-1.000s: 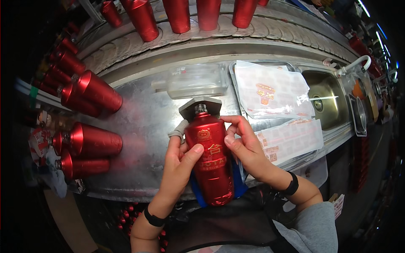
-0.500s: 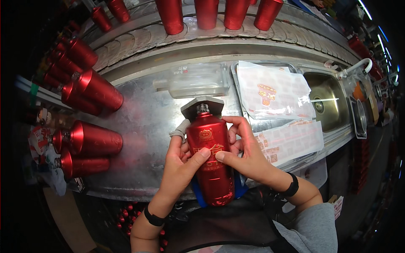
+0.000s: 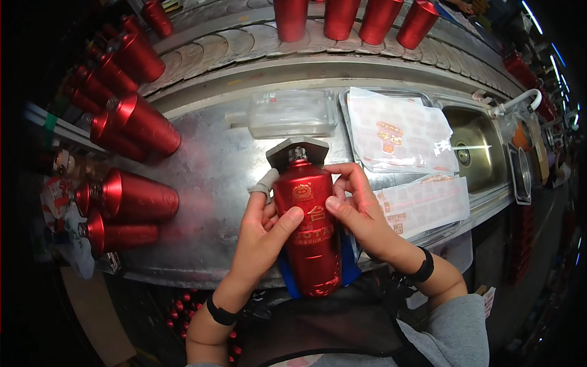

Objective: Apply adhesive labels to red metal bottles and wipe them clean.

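A glossy red bottle (image 3: pixel 307 244) with gold decals lies in front of me, its bare threaded neck pointing away. Behind its shoulders is a dark grey angled plate (image 3: pixel 278 158), and a blue support (image 3: pixel 350 269) shows under its lower end. My left hand (image 3: pixel 262 232) grips the bottle's left side, thumb pressed on the front beside the gold characters. A whitish cover wraps one of its fingertips. On the other side, my right hand (image 3: pixel 364 214) holds the edge, thumb on the upper front and index finger by the shoulder. The fingers behind the bottle are partly hidden.
Several red bottles (image 3: pixel 143 196) lie along the bench's left side. Beyond the bench, a conveyor of overlapping plates (image 3: pixel 244 44) carries more. A clear glass bottle (image 3: pixel 292 113) lies at the back. Printed decal sheets (image 3: pixel 397 134) rest on a tray beside the sink (image 3: pixel 474 150).
My thumbs have drawn apart from the bottle's middle, the right one up toward its right edge, uncovering more of the gold characters. On the conveyor, the red bottles have shifted right.
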Motion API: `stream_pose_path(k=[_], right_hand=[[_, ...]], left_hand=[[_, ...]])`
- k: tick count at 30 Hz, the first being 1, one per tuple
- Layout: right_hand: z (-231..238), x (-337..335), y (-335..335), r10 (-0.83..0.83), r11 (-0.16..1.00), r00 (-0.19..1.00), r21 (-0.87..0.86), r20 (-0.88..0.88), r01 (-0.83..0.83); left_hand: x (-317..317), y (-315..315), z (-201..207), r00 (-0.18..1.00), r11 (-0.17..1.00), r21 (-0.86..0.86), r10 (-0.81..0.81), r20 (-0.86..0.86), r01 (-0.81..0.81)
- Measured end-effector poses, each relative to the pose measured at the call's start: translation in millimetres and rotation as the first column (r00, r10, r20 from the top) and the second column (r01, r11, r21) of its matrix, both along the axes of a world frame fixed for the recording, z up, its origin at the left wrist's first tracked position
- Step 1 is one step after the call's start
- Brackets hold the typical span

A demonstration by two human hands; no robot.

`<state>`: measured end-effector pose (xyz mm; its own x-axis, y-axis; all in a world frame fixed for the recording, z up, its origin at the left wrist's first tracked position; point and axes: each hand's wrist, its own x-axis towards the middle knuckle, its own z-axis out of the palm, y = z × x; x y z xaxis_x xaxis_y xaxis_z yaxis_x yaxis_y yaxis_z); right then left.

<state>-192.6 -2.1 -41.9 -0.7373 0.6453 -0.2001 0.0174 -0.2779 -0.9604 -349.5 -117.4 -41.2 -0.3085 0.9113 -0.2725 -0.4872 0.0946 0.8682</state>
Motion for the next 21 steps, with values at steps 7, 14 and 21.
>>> stream_pose_path(k=[7, 14, 21], right_hand=[[-3, -1, -6, -0.016, 0.985, 1.000, 0.171, 0.021, 0.012], [3, -2, -6, -0.029, 0.995, 0.997, 0.096, 0.075, 0.022], [6, -8, -9, -0.033, 0.976, 0.990, 0.217, 0.138, 0.002]], left_hand=[[6, 1, 2, 0.993, 0.999, -0.038, 0.011, -0.116, -0.016], [1, -8, -4, 0.987, 0.998, -0.001, -0.060, -0.150, 0.061], [-3, -7, -7, 0.993, 1.000, 0.008, 0.005, 0.121, -0.006]])
